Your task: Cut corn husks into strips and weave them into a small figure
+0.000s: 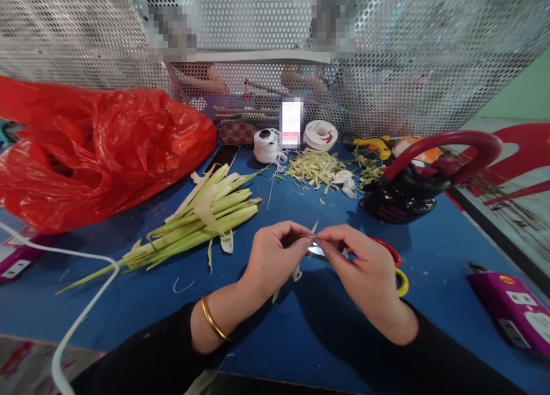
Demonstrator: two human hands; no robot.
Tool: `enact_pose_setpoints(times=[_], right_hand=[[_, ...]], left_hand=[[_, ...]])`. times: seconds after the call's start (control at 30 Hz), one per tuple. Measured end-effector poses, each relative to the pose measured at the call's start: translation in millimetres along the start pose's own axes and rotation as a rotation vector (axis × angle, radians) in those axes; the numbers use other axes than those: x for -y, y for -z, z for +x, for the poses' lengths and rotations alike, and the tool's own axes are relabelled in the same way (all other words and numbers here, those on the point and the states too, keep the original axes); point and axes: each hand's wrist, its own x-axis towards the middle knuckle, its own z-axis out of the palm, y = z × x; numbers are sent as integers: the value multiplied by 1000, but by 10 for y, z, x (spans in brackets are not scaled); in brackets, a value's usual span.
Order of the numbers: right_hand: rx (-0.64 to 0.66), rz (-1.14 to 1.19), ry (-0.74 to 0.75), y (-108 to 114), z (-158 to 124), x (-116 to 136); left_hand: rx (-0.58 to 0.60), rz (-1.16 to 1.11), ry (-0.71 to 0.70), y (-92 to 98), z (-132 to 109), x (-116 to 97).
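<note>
One blue surface (442, 292) carries everything, backed by one perforated screen (258, 16). On it, at the left, one red plastic bag (112, 148) spreads widest. One bundle of pale green husks (201, 223) lies before it; the overlapping pieces cannot be counted. One black pot (399, 194) with a single dark red handle stands at the right. There are two purple boxes, one at the left edge (26, 257), one at the right (507, 309). Two hands meet near the middle: the left hand (272, 257), one gold bangle at its wrist, and the right hand (367, 269). One pair of scissors (393, 253) lies partly hidden beneath the right. Farther back sit one heap of shreds (317, 167), one checked pouch (238, 133), one white thread spool (265, 148) and one ribbon roll (321, 136). Smallest is one thin strand (306, 235), between the fingertips above the surface; each grip is narrow, pinching it.
</note>
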Motion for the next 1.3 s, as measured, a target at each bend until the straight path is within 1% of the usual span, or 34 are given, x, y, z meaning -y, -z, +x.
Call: enact_pose_setpoints(times=[0.07,0.23,0.43,0.53,0.6,0.67,0.8,0.93,1.13,1.2,1.3], right_hand=[[20,-1,41,8,-5,1],[35,-3,89,8,0,10],[36,-13,90,20,5,1],[72,25,165,36,4,-9],[73,33,202,39,-1,-15],[60,20,200,36,-6,-16],[30,-47,149,27,-11,-7],[24,-94,147,17,-6,0],[-4,-119,80,-12,-22,-16],[-2,-126,107,-8,-23,-17],[52,-151,214,11,-19,-11]], left_hand=[[1,-19,21,-1,-1,-6],[6,-66,48,-16,-5,-50],[37,-161,93,-12,4,-92],[62,-205,133,-5,15,-94],[64,-220,151,-2,23,-94],[60,-216,150,1,28,-93],[62,-170,112,13,25,-82],[55,-115,71,15,16,-69],[49,-112,88,5,18,-65],[47,-89,95,8,22,-62],[37,-70,108,12,23,-71]])
